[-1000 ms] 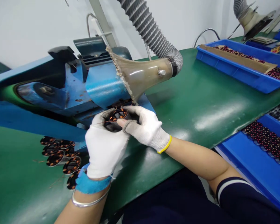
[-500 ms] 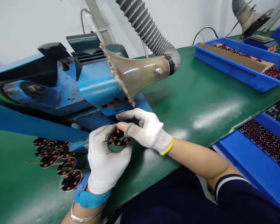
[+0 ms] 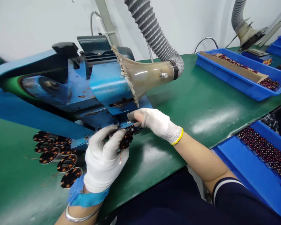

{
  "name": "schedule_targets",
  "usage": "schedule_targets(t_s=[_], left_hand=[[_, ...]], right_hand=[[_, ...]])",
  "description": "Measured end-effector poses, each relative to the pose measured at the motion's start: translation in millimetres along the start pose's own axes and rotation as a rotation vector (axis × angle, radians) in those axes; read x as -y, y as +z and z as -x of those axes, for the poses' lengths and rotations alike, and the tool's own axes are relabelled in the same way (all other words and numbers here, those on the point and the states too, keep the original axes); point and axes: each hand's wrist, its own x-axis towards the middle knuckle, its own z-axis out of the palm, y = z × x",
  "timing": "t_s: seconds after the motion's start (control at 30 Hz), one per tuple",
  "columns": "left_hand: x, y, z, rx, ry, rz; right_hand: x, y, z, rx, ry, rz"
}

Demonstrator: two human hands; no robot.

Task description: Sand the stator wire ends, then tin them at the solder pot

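A round black part with copper windings [image 3: 126, 139] is held in my left hand [image 3: 106, 156], which wears a white glove with blue tape at the wrist. A copper wire end hangs below the part. My right hand [image 3: 154, 122], in a white glove with a yellow cuff edge and a bare thumb tip, pinches thin copper wire just right of the part. Both hands are in front of the blue machine [image 3: 110, 84], below its guard. Several similar wound parts [image 3: 67, 163] stand on the green table left of my left hand.
A translucent suction funnel [image 3: 150, 75] with a grey ribbed hose [image 3: 154, 31] covers the machine's right side. A blue tray [image 3: 229, 73] of small parts stands at the back right. Another blue tray [image 3: 245, 159] with rows of parts is at the lower right, beside the table edge [image 3: 201, 151].
My right hand has drawn slightly right, away from the part, with wire now between the hands. My left hand has turned the part, and its fingers now wrap over it. The view has shifted slightly.
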Motion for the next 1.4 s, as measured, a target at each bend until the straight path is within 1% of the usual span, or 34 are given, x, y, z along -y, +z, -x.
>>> schedule_targets(t_s=[0.07, 0.1, 0.13, 0.17, 0.2, 0.27, 0.33, 0.37, 0.4, 0.47, 0.53, 0.57, 0.63, 0.7, 0.73, 0.77, 0.8, 0.9, 0.93, 1.0, 1.13, 1.23, 1.33, 1.4], left_hand=[[3.7, 1.0, 0.5, -0.038, 0.077, -0.015], [4.3, 1.2, 0.5, -0.035, 0.077, -0.009], [3.8, 1.3, 0.5, -0.022, 0.054, 0.009], [2.0, 1.4, 0.3, -0.015, 0.014, 0.04], [-0.7, 1.7, 0.0, -0.006, -0.05, 0.079], [-8.4, 3.0, -1.7, -0.027, -0.21, 0.168], [-16.5, 5.0, -4.8, -0.059, -0.384, 0.228], [-19.7, 6.1, -6.7, -0.068, -0.455, 0.242], [-21.9, 7.0, -8.5, -0.071, -0.504, 0.249], [-23.6, 8.2, -10.9, -0.025, -0.555, 0.252], [-22.8, 8.4, -10.8, 0.069, -0.574, 0.247], [-22.3, 8.3, -10.1, 0.11, -0.584, 0.239], [-22.4, 7.5, -9.1, 0.141, -0.615, 0.229], [-24.0, 6.8, -10.3, 0.103, -0.644, 0.248], [-25.1, 6.5, -12.1, 0.082, -0.657, 0.271], [-26.1, 6.3, -14.6, 0.074, -0.665, 0.303], [-27.0, 6.1, -17.8, 0.072, -0.675, 0.337], [-28.0, 4.9, -29.9, 0.099, -0.693, 0.402], [-28.0, 4.3, -34.4, 0.108, -0.694, 0.394], [-28.3, 2.9, -43.5, 0.121, -0.704, 0.327], [-32.4, 2.4, -60.8, 0.128, -0.753, 0.163], [-38.0, 3.7, -72.0, 0.133, -0.741, 0.082], [-43.5, 4.4, -79.5, 0.126, -0.718, 0.031], [-46.2, 4.3, -82.0, 0.147, -0.715, 0.029]], right_hand=[[6.8, -6.5, 5.7, 0.208, 0.03, 0.11], [9.3, -9.8, 7.7, 0.293, 0.048, 0.133], [11.1, -12.8, 8.7, 0.336, 0.045, 0.147], [12.0, -15.7, 8.8, 0.35, 0.034, 0.138], [12.3, -18.2, 8.1, 0.323, 0.017, 0.094], [11.5, -21.3, 5.2, 0.161, -0.025, -0.072], [10.2, -19.5, 2.9, 0.002, -0.031, -0.202], [9.6, -16.0, 2.7, -0.018, -0.006, -0.22], [8.9, -10.8, 3.1, 0.004, 0.024, -0.217], [7.0, 3.0, 4.7, 0.095, 0.067, -0.202], [3.7, 15.0, 5.2, 0.121, 0.065, -0.242], [1.7, 18.3, 4.3, 0.09, 0.055, -0.274], [-2.0, 17.6, 0.8, -0.05, 0.043, -0.363], [-3.4, 11.4, -2.5, -0.22, 0.033, -0.44], [-2.5, 8.7, -3.0, -0.27, 0.033, -0.444], [-0.4, 7.4, -2.5, -0.273, 0.045, -0.415], [2.8, 8.0, -1.0, -0.234, 0.066, -0.353], [14.7, 19.1, 5.8, -0.032, 0.111, -0.147], [17.8, 23.8, 7.2, 0.012, 0.102, -0.118], [20.6, 31.2, 6.9, 0.049, 0.061, -0.119], [15.0, 35.8, -2.1, 0.03, 0.005, -0.227], [12.6, 37.4, -6.6, 0.014, -0.026, -0.311], [16.2, 39.6, -5.7, -0.021, -0.057, -0.319], [18.7, 40.3, -4.1, -0.04, -0.058, -0.302]])
